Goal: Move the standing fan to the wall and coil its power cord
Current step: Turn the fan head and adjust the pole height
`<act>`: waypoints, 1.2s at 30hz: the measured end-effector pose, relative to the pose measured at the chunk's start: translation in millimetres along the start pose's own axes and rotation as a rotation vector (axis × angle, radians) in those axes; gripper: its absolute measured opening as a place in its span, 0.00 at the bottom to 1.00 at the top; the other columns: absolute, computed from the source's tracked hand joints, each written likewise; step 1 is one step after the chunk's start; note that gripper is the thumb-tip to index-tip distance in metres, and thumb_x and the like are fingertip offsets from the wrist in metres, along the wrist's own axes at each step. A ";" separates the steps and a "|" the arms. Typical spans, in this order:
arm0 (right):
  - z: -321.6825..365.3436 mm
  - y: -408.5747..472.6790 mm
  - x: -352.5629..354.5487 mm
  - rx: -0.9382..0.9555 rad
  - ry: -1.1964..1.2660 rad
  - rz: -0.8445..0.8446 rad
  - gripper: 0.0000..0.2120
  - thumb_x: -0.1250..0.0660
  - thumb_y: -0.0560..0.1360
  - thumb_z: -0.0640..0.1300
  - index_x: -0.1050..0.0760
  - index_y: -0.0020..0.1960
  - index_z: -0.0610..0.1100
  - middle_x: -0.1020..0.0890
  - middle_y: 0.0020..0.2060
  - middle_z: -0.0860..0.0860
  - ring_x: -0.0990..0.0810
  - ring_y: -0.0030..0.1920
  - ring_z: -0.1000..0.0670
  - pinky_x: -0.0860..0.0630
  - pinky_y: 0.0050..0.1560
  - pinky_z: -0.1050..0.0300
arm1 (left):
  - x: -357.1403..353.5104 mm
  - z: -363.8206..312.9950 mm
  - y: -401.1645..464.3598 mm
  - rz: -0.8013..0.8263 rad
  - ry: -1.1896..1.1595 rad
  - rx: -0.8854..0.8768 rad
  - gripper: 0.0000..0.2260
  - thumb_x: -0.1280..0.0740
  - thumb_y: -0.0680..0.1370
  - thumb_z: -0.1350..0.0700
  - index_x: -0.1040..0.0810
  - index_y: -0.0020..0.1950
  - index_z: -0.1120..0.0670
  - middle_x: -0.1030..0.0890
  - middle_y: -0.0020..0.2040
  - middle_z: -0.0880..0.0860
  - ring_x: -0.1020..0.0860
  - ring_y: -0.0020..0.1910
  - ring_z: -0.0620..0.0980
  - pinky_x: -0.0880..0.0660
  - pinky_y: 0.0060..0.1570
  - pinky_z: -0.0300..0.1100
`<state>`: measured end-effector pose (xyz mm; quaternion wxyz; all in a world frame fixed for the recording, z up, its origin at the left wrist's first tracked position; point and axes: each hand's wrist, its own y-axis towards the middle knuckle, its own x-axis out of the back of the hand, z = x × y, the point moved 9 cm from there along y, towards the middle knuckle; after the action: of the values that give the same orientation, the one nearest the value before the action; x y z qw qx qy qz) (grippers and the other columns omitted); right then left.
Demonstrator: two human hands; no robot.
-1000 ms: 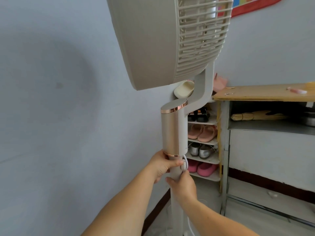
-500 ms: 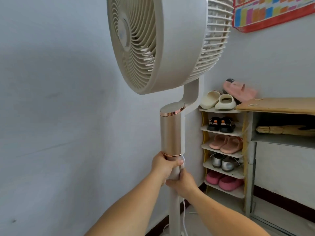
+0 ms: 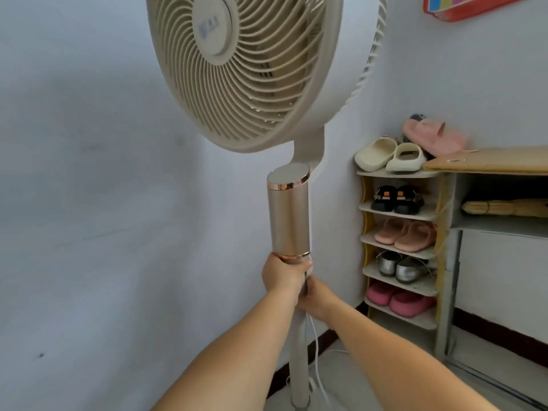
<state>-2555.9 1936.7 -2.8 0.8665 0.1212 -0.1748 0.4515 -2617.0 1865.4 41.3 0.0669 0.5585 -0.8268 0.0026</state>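
Note:
A beige standing fan (image 3: 255, 66) stands upright close to the pale wall (image 3: 89, 203), its grille turned toward me. Below the head a gold cylinder (image 3: 289, 218) tops the white pole (image 3: 298, 360). My left hand (image 3: 281, 275) is wrapped around the pole just under the cylinder. My right hand (image 3: 317, 296) grips the pole directly below it. A white power cord (image 3: 315, 348) hangs from the hands down the pole's right side to the floor. The fan's base is out of view.
A shoe rack (image 3: 398, 232) with several pairs of slippers and shoes stands right of the fan against the back wall. A wooden-topped table (image 3: 489, 164) with a shelf is at the far right. A dark skirting strip runs along the floor.
The fan head has turned from side-on to facing me. The view has shifted left and back, so the shoe rack now shows fully. Both hands have kept their hold on the pole.

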 end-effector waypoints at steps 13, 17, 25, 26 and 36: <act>-27.4 25.0 3.2 -0.122 -0.062 -0.084 0.11 0.28 0.68 0.44 0.28 0.47 0.46 0.18 0.46 0.48 0.21 0.50 0.47 0.23 0.53 0.51 | -24.2 17.3 35.0 0.156 0.003 -0.022 0.19 0.23 0.64 0.56 0.25 0.51 0.51 0.19 0.48 0.50 0.21 0.48 0.52 0.22 0.54 0.48; -36.5 26.5 -2.6 -0.132 -0.081 -0.127 0.15 0.29 0.69 0.47 0.28 0.53 0.45 0.18 0.48 0.47 0.20 0.50 0.46 0.22 0.54 0.48 | -33.6 22.8 38.7 0.327 -0.040 -0.007 0.18 0.24 0.66 0.59 0.24 0.53 0.53 0.17 0.53 0.54 0.19 0.52 0.54 0.22 0.56 0.50; -49.5 31.5 -1.5 -0.105 -0.235 -0.267 0.19 0.33 0.68 0.58 0.37 0.50 0.50 0.25 0.36 0.57 0.26 0.36 0.54 0.32 0.30 0.60 | -43.8 25.3 33.3 0.691 0.017 0.034 0.18 0.30 0.73 0.64 0.25 0.62 0.55 0.18 0.53 0.53 0.20 0.51 0.52 0.23 0.51 0.48; -48.4 31.7 -1.1 -0.082 -0.237 -0.270 0.18 0.34 0.68 0.58 0.36 0.50 0.50 0.24 0.37 0.56 0.24 0.37 0.53 0.32 0.31 0.60 | -43.2 24.6 33.0 0.684 0.028 0.022 0.18 0.30 0.73 0.63 0.25 0.62 0.55 0.19 0.53 0.54 0.20 0.52 0.52 0.23 0.51 0.48; -27.9 19.4 -13.8 0.092 -0.260 -0.110 0.18 0.33 0.68 0.54 0.30 0.52 0.45 0.20 0.40 0.52 0.21 0.41 0.49 0.27 0.36 0.57 | -14.8 16.2 -0.1 0.370 0.020 -0.006 0.19 0.30 0.73 0.63 0.27 0.62 0.53 0.19 0.52 0.51 0.21 0.46 0.48 0.24 0.42 0.42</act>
<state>-2573.8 1947.7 -32.9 0.8536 0.2275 -0.2579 0.3912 -2613.2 1877.8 23.6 0.0754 0.3967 -0.9147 0.0178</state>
